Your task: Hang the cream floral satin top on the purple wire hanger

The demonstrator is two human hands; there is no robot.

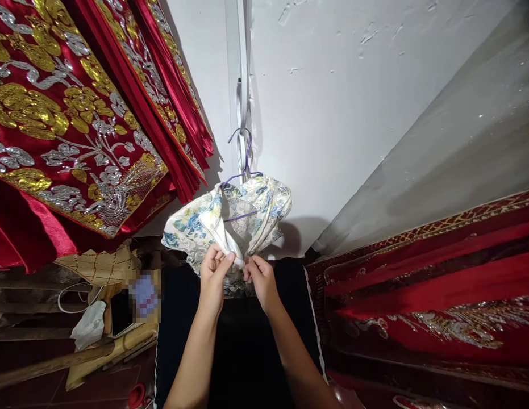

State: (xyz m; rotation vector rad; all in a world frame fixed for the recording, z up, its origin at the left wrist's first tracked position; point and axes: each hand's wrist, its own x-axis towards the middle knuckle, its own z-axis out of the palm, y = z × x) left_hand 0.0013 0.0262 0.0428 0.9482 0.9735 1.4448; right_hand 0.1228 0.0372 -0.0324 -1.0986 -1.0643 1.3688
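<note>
A small floral shirt (191,222), white with blue and yellow flowers, hangs open at the front on a purple hanger (248,149). The hanger's hook is caught on a narrow strap or rail (242,62) against the wall. My left hand (214,272) pinches the left front edge of the shirt, where the white inner side is folded outward. Close beside it, my right hand (259,275) has its thumb and fingers pinched at the right front edge. Whatever small fastening may lie between the fingertips is too small to make out.
Red embroidered cloth (98,125) hangs at upper left. More red cloth (426,295) covers the right side. At lower left a wooden stool or bench (132,341) bears a phone (120,312) and crumpled white tissue (89,324). A white wall (315,113) stands behind.
</note>
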